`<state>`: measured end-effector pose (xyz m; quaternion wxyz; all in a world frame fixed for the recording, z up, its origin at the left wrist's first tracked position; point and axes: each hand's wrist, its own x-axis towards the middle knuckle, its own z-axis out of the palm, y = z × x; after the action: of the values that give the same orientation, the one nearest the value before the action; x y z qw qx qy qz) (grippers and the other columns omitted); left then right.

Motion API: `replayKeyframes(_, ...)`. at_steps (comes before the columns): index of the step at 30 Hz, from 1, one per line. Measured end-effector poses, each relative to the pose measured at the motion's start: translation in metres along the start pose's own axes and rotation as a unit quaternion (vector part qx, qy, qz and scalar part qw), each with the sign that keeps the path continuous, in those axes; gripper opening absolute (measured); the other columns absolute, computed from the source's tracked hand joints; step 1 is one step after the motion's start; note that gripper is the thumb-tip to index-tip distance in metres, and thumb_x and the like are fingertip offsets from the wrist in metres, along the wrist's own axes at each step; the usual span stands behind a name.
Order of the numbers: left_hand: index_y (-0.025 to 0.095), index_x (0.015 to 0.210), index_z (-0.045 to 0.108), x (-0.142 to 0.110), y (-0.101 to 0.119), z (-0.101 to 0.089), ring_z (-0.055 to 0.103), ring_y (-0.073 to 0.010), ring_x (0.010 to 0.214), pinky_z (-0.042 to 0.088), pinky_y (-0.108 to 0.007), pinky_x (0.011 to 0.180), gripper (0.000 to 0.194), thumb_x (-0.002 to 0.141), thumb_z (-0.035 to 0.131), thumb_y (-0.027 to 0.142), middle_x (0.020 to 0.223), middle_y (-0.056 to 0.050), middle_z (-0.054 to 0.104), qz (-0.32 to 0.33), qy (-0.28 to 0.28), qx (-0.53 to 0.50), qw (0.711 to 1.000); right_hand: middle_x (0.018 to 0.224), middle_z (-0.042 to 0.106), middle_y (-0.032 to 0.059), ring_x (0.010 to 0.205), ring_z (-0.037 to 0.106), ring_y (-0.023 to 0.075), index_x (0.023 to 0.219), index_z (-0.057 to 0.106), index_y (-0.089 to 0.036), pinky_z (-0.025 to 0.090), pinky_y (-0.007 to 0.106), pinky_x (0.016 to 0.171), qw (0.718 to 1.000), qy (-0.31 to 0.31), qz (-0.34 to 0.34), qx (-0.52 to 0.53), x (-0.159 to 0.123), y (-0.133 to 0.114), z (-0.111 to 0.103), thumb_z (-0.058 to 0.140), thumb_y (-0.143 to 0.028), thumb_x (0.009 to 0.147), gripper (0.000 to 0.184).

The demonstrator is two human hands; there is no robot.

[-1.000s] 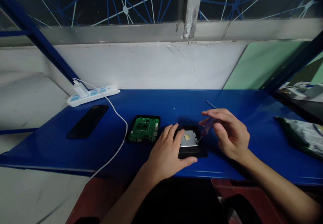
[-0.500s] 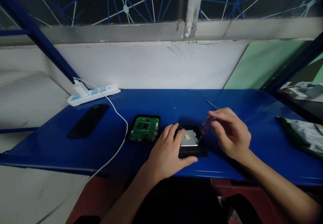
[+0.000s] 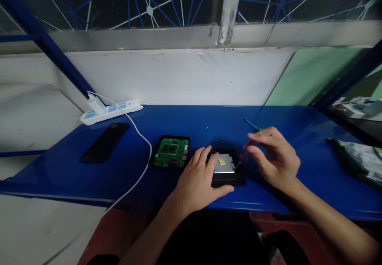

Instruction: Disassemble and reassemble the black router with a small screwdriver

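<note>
My right hand pinches a screwdriver with a clear, reddish-purple handle between thumb and fingers. The screwdriver is tilted, its thin tip at the lower right corner of a silver metal plate. This plate, with a small yellowish pad on it, sits in a black plastic case. Spread out over the case's left side lies my left hand, its thumb along the front edge. Left of that hand is a green circuit board in a black housing.
Behind my right hand lies a second screwdriver, partly hidden. A black phone and a white power strip are on the left, with a white cable crossing the blue table. A silvery plastic bag rests far right.
My right hand has shifted slightly to the right, and its fingers have rolled a little on the screwdriver handle. The left hand and the case keep their places.
</note>
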<state>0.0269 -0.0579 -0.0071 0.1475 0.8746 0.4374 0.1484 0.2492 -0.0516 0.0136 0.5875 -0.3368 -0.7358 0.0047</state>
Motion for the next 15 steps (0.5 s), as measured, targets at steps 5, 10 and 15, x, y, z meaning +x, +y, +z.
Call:
replayKeyframes(5,0.018,0.142,0.046,0.0,0.0005,-0.0005,0.033,-0.0366,0.146,0.036,-0.055,0.117,0.083,0.077,0.074,0.062,0.155,-0.017,0.039,-0.001,0.003,0.001,1.0,0.091,0.067,0.0037,0.077,0.065,0.02,0.119,0.066,-0.029,0.054,0.04,0.068,1.0,-0.007,-0.013,-0.005,-0.0013,0.0043,-0.0014,0.068,-0.016,0.087,0.035)
replayKeyframes(10,0.016,0.142,0.046,-0.0003,0.0001,0.0005,0.032,-0.0365,0.146,0.036,-0.054,0.117,0.083,0.078,0.073,0.062,0.155,-0.018,0.039,-0.001,0.0,0.008,1.0,0.11,0.068,0.0083,0.087,0.071,0.0217,0.125,0.064,-0.028,0.059,0.042,0.073,0.999,-0.031,0.018,0.04,-0.0025,-0.0006,-0.002,0.058,-0.014,0.092,0.036)
replayKeyframes(15,0.017,0.141,0.046,0.0001,0.0005,-0.0003,0.032,-0.0369,0.146,0.036,-0.055,0.116,0.082,0.079,0.072,0.062,0.155,-0.018,0.039,0.001,0.001,0.005,1.0,0.121,0.068,0.0098,0.081,0.072,0.0185,0.135,0.059,-0.027,0.059,0.043,0.076,0.995,-0.043,0.062,0.06,-0.0022,-0.0056,-0.0014,0.043,-0.013,0.099,0.042)
